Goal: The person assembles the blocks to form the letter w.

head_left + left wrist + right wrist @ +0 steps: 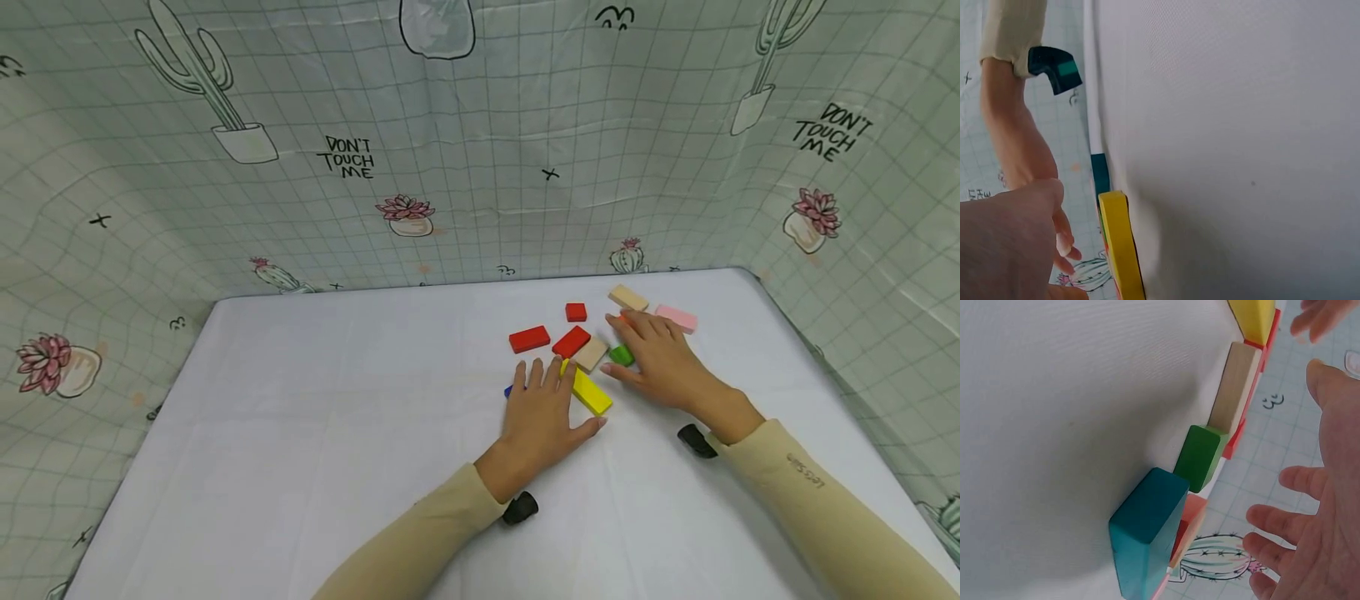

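My left hand is spread flat over the near side of a group of wooden blocks, beside a yellow block. Its fingers mostly hide a blue block. My right hand, fingers extended, is above the right part of the group, with a green block between thumb and forefinger in the head view. A teal block, hidden from above by this hand, shows in the right wrist view. Neither hand holds anything. Around them lie red blocks, a plain wood block and a pink block.
A small red block and another plain wood block lie toward the back edge. The white-covered table meets a patterned cloth backdrop behind. Dark wrist devices sit at both sleeves.
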`<state>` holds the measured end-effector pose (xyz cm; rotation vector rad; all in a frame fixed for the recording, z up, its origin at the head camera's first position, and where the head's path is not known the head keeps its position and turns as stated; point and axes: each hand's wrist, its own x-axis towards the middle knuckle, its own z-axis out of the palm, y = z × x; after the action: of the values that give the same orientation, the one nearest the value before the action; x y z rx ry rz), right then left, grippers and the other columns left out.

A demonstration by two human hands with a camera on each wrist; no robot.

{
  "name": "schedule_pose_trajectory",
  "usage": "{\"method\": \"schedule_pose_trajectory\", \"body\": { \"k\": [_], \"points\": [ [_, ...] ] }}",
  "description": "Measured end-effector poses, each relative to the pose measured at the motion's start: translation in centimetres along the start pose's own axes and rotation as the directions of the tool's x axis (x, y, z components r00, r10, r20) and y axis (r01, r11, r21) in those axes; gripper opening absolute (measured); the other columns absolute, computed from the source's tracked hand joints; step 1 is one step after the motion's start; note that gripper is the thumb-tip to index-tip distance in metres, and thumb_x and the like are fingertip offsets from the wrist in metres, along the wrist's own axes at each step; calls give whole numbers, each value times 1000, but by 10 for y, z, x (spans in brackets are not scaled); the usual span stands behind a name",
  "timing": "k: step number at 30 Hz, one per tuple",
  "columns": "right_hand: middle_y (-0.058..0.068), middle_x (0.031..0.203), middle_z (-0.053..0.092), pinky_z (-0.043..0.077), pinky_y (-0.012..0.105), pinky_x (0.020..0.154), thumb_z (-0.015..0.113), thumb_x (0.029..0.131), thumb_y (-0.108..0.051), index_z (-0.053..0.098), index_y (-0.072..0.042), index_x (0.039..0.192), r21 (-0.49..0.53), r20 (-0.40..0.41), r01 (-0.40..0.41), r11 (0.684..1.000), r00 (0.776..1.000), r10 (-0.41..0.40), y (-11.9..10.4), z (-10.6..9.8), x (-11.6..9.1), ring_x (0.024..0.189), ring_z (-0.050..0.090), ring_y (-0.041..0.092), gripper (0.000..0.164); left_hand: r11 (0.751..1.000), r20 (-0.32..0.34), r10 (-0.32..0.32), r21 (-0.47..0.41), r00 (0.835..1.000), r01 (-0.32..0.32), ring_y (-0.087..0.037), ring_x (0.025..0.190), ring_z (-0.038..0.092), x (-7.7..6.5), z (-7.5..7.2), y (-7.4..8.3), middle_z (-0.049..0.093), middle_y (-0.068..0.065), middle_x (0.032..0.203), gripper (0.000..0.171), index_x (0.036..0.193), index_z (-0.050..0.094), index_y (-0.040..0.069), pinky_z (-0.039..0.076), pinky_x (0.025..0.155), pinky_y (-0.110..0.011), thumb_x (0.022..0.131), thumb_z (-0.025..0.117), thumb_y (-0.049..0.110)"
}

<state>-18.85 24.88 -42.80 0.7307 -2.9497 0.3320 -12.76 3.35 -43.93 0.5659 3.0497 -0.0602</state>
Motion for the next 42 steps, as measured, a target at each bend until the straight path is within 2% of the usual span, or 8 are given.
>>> {"method": "schedule_pose_trajectory", "body": {
  "k": [10,18,26,42],
  "points": [
    [33,156,42,26,71,117,75,98,-35,45,2,155,-10,-4,11,1000,1000,-11,-2,-1,4,139,41,55,75,999,24,-27,46,999,26,-28,150,44,6,2,9,44,-3,167,92,166,38,22,28,128,-49,96,48,81],
    [32,156,42,26,71,117,74,99,-37,44,2,156,-19,5,15,1000,1000,-15,-5,-1,7,140,40,54,76,997,7,-30,71,1000,29,-26,147,47,7,2,11,48,-4,163,89,163,43,22,30,127,-48,95,53,79],
    [32,157,43,25,71,119,74,99,-36,45,3,156,-31,11,16,999,1000,-16,-7,1,13,143,39,52,74,992,5,-42,117,999,41,-25,143,49,11,2,14,52,-4,159,86,161,47,22,31,126,-47,96,51,79],
    [29,154,50,26,70,121,71,101,-39,50,0,154,-42,25,2,999,1000,-1,-19,3,27,144,43,50,68,991,-42,-65,113,997,70,-26,136,53,18,4,20,61,-5,146,84,152,58,19,32,125,-46,94,54,79]
  ]
}}
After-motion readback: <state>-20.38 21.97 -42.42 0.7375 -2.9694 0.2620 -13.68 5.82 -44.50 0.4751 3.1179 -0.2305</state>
